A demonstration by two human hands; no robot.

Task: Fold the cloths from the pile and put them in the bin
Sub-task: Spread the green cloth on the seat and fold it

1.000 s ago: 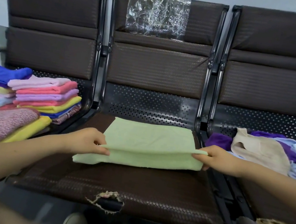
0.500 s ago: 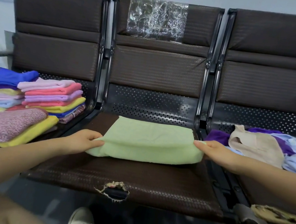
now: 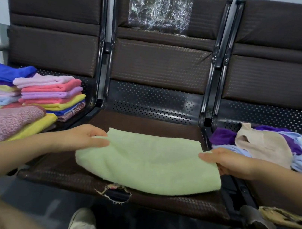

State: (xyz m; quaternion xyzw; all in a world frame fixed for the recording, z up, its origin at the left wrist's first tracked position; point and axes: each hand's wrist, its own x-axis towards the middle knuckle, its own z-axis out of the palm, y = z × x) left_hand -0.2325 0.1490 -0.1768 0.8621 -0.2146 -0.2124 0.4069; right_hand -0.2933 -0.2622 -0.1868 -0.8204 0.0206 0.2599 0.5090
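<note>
Both hands, left hand (image 3: 86,138) and right hand (image 3: 225,161), pinch the green cloth (image 3: 148,163) by its ends; its long axis lies left-right across the frame's centre.

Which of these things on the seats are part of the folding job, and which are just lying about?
Part of the job:
- green cloth, pinched at both ends by the left hand and right hand
- unfolded pile on the right seat
- folded stacks on the left seat

Just lying about:
- clear plastic sheet on the middle backrest
- torn hole in the seat edge
- shoes on the floor
</note>
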